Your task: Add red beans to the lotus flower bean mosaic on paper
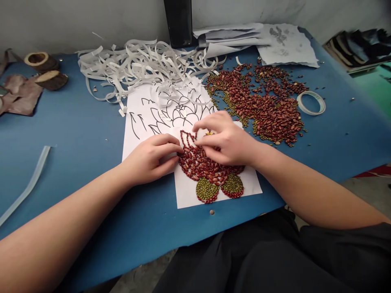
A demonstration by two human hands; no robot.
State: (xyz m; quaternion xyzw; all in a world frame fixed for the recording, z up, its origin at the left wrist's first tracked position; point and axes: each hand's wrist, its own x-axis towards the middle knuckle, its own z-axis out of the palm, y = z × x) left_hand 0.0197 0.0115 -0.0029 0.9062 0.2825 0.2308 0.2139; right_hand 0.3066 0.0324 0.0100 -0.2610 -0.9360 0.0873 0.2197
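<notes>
A white sheet (187, 195) near the table's front edge bears a figure of red beans (204, 162), with two round patches of green beans (207, 189) at its bottom. My left hand (151, 159) rests at the figure's left edge, its fingers bent and the fingertips on the outer beans. Above the figure's upper part hovers my right hand (227, 140), fingers curved and apart, fingertips near a bean outline of pointed shapes. Whether a small bean is between those fingertips cannot be made out. Behind lies a sheet with a black line drawing (183, 116).
Mixed red and green beans (269, 110) are heaped at the right, beside a tape roll (311, 103). Curled paper strips (137, 65) and stacked papers (238, 34) lie at the back. Wooden pieces (51, 79) are at the left, a pale strip (29, 187) nearer.
</notes>
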